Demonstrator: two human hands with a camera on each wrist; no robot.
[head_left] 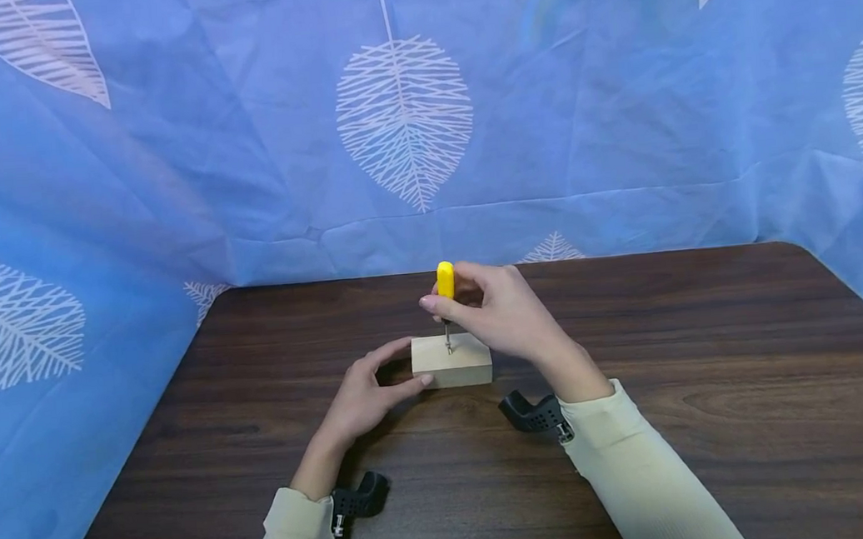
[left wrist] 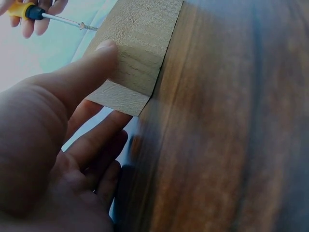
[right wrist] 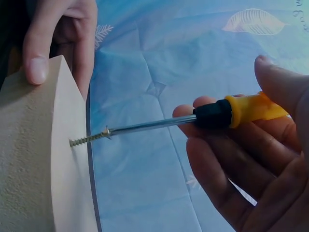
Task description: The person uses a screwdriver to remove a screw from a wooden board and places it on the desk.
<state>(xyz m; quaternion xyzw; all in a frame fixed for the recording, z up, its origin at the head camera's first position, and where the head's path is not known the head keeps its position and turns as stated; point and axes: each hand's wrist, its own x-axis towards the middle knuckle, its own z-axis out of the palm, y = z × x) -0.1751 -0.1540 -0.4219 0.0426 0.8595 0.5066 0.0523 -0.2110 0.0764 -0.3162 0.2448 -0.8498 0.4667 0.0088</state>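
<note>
A pale wooden block (head_left: 454, 376) lies on the table in front of the person. My left hand (head_left: 359, 398) holds its left end, thumb on the near side and fingers at the far side. In the right wrist view a threaded screw (right wrist: 89, 139) stands in the block's top face, most of its thread exposed. The tip of a screwdriver (right wrist: 149, 124) meets the screw head, nearly in line with it. My right hand (head_left: 509, 310) grips the screwdriver's yellow handle (head_left: 445, 281) from the right, above the block.
The dark wood-grain table (head_left: 708, 350) extends around the block on all sides. Behind it hangs a blue cloth (head_left: 258, 148) with white leaf prints. Black wrist mounts (head_left: 532, 413) stick out from both sleeves.
</note>
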